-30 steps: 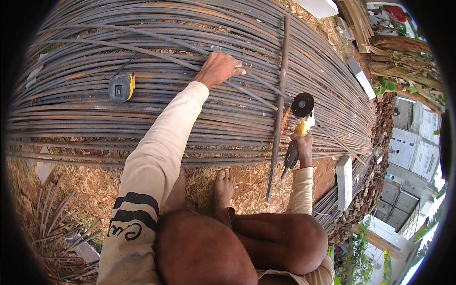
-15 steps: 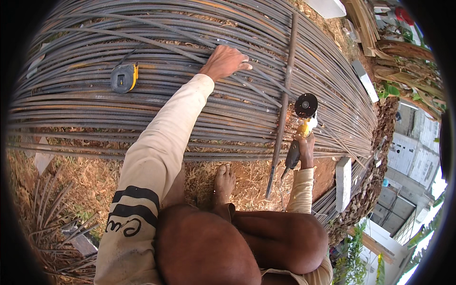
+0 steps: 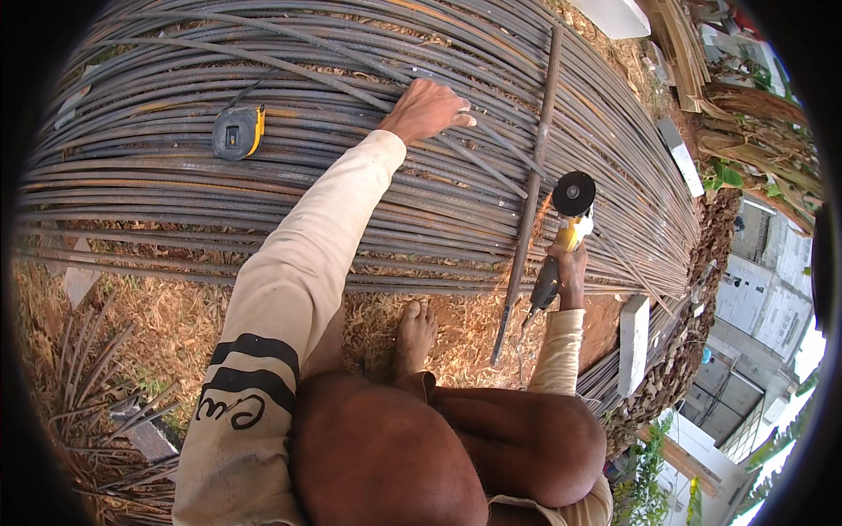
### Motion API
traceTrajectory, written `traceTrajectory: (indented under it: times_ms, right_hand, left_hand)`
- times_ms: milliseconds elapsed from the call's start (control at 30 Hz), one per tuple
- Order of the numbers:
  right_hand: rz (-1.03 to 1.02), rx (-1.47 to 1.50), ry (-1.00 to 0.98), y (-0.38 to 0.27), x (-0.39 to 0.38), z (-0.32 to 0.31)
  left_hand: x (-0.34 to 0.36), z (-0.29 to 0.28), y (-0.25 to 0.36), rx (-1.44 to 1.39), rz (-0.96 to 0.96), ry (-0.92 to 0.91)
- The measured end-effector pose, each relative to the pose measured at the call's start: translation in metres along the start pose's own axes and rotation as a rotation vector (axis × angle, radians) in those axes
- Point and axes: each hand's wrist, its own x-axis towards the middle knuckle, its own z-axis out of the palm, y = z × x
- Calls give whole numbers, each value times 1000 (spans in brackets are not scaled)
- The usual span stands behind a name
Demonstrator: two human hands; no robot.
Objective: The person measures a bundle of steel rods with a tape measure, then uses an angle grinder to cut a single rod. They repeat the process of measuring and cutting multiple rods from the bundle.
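My left hand is closed over slanting steel rebars that cross on top of a wide bed of rebar. Its palm is hidden, so how many bars it grips cannot be made out. Further right, my right hand is wrapped round a yellow and black angle grinder. The grinder's dark disc is close to the ends of the slanting bars, just right of a rusty crossbar. Orange sparks streak down and left from the disc, past the crossbar.
A yellow and grey tape measure lies on the rebar at left. My bare foot is on straw-covered ground by the near edge. Pale blocks flank the bed at right. Cut rods pile up at lower left.
The view has shifted slightly, so the hands and tape measure appear a little further right. Sparks now trail in a longer streak down and left. Both hands keep their holds.
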Motion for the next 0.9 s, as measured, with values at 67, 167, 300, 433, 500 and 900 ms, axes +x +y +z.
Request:
traceTrajectory:
  times_ms: [67, 167, 300, 433, 500, 900]
  right_hand:
    - [15, 0, -8, 1, -3, -1]
    - [101, 5, -1, -2, -6, 2]
    - [91, -22, 10, 5, 3, -2]
    - [93, -33, 4, 0, 4, -3]
    - [105, -2, -12, -5, 1, 0]
    - [77, 22, -30, -10, -6, 2]
  left_hand:
    - [0, 2, 0, 9, -3, 6]
    - [-1, 3, -2, 10, 16, 24]
    - [0, 4, -3, 4, 30, 34]
    - [1, 4, -3, 19, 48, 70]
    - [-2, 6, -4, 29, 51, 76]
    - [2, 4, -3, 41, 6, 10]
